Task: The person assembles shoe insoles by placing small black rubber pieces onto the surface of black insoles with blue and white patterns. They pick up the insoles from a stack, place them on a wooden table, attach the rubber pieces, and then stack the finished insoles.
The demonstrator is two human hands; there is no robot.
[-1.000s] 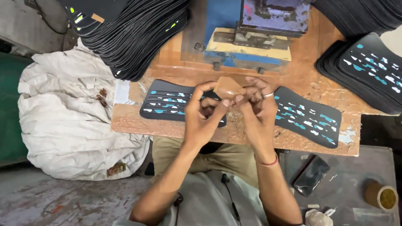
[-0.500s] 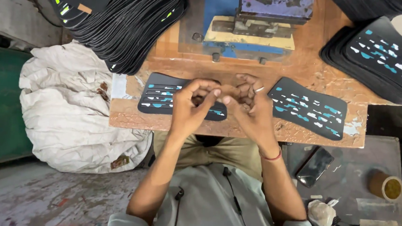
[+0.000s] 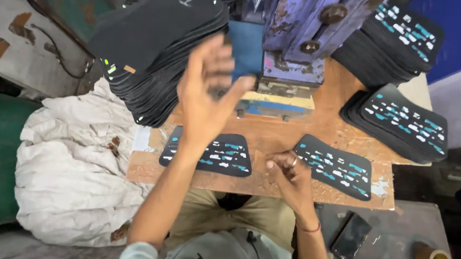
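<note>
Hands: left hand (image 3: 208, 93) raised with fingers spread (blurred), holding nothing; right hand (image 3: 287, 174) curled loosely on the worn wooden bench (image 3: 346, 100).
Sheets: black patterned rubber sheet (image 3: 207, 152) at 6 o'clock of the left hand; its twin (image 3: 335, 166) at 3 o'clock of the right.
Stack: tall pile of black sheets (image 3: 155, 48) at 10 o'clock.

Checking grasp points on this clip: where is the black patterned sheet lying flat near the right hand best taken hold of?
Probably at its near edge. The black patterned sheet lies flat on the wooden bench, its near edge close to the bench's front edge. The right hand sits at its near-left corner, so coming from the person's side and pinching or sliding that edge off the bench looks easiest.
</note>
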